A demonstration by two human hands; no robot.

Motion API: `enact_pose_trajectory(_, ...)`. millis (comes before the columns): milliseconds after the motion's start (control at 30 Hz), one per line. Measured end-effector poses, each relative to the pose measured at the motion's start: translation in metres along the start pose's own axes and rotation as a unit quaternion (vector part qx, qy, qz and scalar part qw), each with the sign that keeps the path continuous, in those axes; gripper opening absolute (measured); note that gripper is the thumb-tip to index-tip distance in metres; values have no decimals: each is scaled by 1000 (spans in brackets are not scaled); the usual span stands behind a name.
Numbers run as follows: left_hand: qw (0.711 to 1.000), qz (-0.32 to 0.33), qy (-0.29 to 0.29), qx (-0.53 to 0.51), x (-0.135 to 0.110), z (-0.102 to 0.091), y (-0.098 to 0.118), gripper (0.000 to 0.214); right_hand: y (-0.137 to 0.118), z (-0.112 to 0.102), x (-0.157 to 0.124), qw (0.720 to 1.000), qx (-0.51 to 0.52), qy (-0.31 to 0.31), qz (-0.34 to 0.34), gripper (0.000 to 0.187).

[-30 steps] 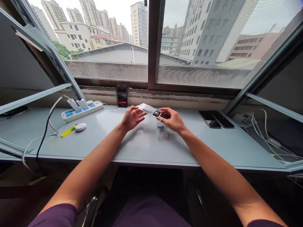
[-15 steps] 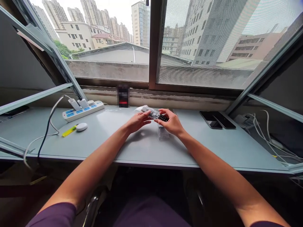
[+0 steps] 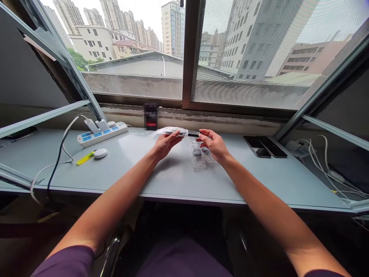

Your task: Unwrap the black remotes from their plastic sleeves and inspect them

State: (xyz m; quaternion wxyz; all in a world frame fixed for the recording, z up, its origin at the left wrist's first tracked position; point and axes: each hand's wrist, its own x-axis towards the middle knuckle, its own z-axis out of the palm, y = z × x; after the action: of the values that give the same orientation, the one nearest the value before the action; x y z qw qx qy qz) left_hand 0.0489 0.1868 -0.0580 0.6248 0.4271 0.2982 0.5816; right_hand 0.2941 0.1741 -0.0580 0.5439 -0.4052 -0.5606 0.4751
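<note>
Black remote control (image 3: 193,133), button face up, sits between the two hands just above the desk, its far-left end inside a clear plastic sleeve (image 3: 170,131) that runs left over the left hand (image 3: 167,145). Left hand loosely curled, palm turned toward the right hand, sleeve across the top of the fingers; can't tell if it's actually pinching. Right hand (image 3: 215,146) half open, fingers slightly spread and curved, fingertips (image 3: 201,132) right at the remote's right end; touching or just beside, can't tell. Directly below the remote and by the right hand, clear plastic bags (image 3: 197,154) lie on the grey desk (image 3: 173,181), grey contents inside, too blurred to name. Left along the desk: yellow highlighter (image 3: 85,158) next to a white mouse (image 3: 100,153), then a white power strip (image 3: 102,134) with plugs in it and black and white cables (image 3: 60,157) trailing off. Right: two black smartphones (image 3: 264,146) side by side, face up. Behind the desk, a small box (image 3: 151,116) with a pixelated front stands on the sill, below an open window (image 3: 188,54).
</note>
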Motion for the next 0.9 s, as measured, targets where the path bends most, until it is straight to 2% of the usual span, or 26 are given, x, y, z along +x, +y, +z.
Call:
enact_pose_trajectory(100, 998, 20, 48, -22, 1, 2, 1, 32, 3, 2, 0, 999, -2, 29, -16, 49)
enact_pose_trajectory(200, 998, 20, 56, -10, 1, 2, 0, 33, 3, 7, -5, 1000, -3, 14, -22, 54)
enact_pose_trajectory(267, 999, 18, 41, 12, 0, 1, -3, 36, 1, 10, -9, 999, 9, -26, -16, 57)
enact_pose_trajectory(433, 999, 5, -16, 50, -2, -2, -11, 40, -8, 14, -19, 976, 92, -197, 33, 53)
enact_pose_trajectory(500, 997, -14, -30, 65, -3, -3, -12, 41, -9, 13, -20, 968, 107, -220, 53, 54)
enact_pose_trajectory(633, 995, -41, -30, 85, -3, -6, -8, 46, -10, 9, -15, 983, 89, -150, 64, 48)
enact_pose_trajectory(800, 998, -10, 30, 59, -2, -7, 2, 46, -13, -1, -7, 995, 74, -35, 49, 32)
enact_pose_trajectory(900, 998, -17, 21, 51, -3, -8, 3, 42, -14, -3, -8, 996, 56, -28, 61, 29)
